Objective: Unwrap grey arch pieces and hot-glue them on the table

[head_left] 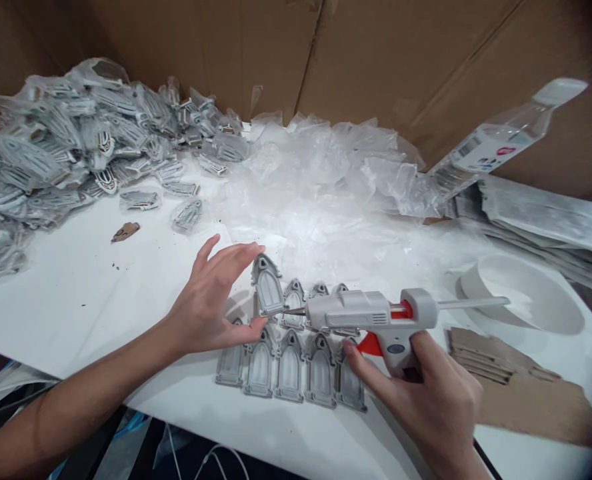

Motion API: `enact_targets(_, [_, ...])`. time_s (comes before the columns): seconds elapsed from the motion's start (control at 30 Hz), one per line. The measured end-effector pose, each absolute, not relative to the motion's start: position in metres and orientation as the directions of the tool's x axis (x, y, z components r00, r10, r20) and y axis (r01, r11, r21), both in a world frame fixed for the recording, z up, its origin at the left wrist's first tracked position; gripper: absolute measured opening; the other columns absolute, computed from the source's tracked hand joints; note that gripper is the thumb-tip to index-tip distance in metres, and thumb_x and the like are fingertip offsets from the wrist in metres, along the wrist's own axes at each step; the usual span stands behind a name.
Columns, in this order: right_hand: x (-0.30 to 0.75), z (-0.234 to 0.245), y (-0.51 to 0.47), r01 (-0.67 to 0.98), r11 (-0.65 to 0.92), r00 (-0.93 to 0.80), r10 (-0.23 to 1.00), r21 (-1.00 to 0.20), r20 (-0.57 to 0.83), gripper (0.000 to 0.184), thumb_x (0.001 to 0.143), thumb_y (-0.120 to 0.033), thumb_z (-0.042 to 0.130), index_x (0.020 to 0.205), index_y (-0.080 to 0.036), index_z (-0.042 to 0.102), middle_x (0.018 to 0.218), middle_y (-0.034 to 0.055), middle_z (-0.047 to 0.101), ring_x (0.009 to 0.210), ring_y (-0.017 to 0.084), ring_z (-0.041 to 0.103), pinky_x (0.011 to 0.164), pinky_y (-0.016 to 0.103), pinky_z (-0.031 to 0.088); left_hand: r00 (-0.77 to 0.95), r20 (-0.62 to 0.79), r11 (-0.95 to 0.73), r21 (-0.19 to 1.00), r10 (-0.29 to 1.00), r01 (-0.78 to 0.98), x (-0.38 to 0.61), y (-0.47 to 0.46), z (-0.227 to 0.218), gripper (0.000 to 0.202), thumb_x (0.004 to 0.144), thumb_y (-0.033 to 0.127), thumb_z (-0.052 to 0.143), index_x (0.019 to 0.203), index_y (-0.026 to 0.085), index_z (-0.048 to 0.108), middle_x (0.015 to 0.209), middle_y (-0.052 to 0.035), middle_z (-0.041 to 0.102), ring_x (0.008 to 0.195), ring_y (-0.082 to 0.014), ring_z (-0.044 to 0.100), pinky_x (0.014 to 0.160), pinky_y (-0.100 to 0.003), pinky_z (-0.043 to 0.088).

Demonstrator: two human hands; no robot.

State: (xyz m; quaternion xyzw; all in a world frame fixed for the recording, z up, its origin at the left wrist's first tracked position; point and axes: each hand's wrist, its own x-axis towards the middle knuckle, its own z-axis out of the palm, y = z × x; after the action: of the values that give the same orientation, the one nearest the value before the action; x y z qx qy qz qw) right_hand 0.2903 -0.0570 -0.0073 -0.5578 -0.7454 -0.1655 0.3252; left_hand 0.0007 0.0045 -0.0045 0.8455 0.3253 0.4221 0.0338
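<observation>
My left hand (211,300) pinches one grey arch-shaped plastic piece (267,288) between thumb and fingertips and tilts it up off the white table (76,293). My right hand (426,393) grips the handle of a white glue gun (371,313) with an orange trigger. Its nozzle tip touches the lower right edge of the held piece. Under both hands, several matching grey pieces (291,367) lie flat in two rows near the table's front edge.
A heap of bagged grey pieces (51,153) fills the back left. Crumpled clear plastic (326,173) covers the back middle. At right stand a clear bottle (496,143), a white bowl (526,300), stacked sheets (551,220) and cardboard scraps (506,373). Cardboard walls (376,53) rise behind.
</observation>
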Motion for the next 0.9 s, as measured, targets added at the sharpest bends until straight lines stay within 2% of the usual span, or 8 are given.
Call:
enact_targets(0.23, [0.2928,-0.0107,-0.0577,0.946,0.280,-0.099,0.728,-0.163,0.678,0.054,0.085,-0.049,0.071,0.070,-0.025,0.024,0.054,-0.0097,0.028,0.043,0.005,0.031,0.042,0.023,0.024,0.481,0.646,-0.793,0.363,0.593,0.490,0.0008,0.0037,-0.0060,0.111,0.073,0.028,0.080,0.160,0.018,0.012,0.135,-0.0193,0.059,0.128,-0.0326,0.058,0.121,-0.062,0.019])
enact_targets(0.4, [0.2916,-0.0102,-0.0568,0.945,0.295,-0.119,0.716,-0.144,0.688,0.052,0.085,-0.047,0.071,0.070,-0.024,0.027,0.053,-0.0104,0.027,0.041,0.005,0.030,0.042,0.023,0.024,0.567,0.557,-0.793,0.467,0.607,0.390,0.0023,0.0007,-0.0046,0.113,0.070,0.031,0.079,0.159,0.018,0.011,0.134,-0.0162,0.061,0.124,-0.0291,0.061,0.123,-0.055,0.016])
enact_targets(0.5, [0.2910,-0.0101,-0.0564,0.948,0.298,-0.139,0.711,-0.117,0.689,0.053,0.085,-0.046,0.072,0.071,-0.025,0.025,0.054,-0.0100,0.028,0.042,0.005,0.030,0.043,0.023,0.023,0.585,0.517,-0.772,0.517,0.626,0.369,0.0032,-0.0006,-0.0040,0.112,0.069,0.032,0.078,0.159,0.021,0.012,0.135,-0.0149,0.061,0.122,-0.0298,0.063,0.123,-0.056,0.017])
enact_targets(0.77, [0.2878,-0.0102,-0.0572,0.948,0.298,-0.154,0.733,-0.110,0.662,0.047,0.087,-0.039,0.069,0.071,-0.025,0.026,0.053,-0.0090,0.034,0.041,0.006,0.028,0.044,0.025,0.024,0.602,0.494,-0.767,0.525,0.627,0.369,0.0018,-0.0002,-0.0067,0.113,0.070,0.038,0.079,0.160,0.024,0.011,0.138,-0.0159,0.060,0.122,-0.0314,0.063,0.122,-0.059,0.017])
enact_targets(0.9, [0.2878,-0.0126,-0.0572,0.948,0.294,-0.149,0.744,-0.119,0.651,0.045,0.087,-0.038,0.067,0.070,-0.025,0.027,0.052,-0.0088,0.034,0.042,0.006,0.028,0.044,0.025,0.024,0.609,0.492,-0.771,0.518,0.623,0.370,0.0016,-0.0005,-0.0073,0.114,0.070,0.038,0.080,0.160,0.023,0.011,0.139,-0.0162,0.059,0.121,-0.0309,0.063,0.124,-0.057,0.016])
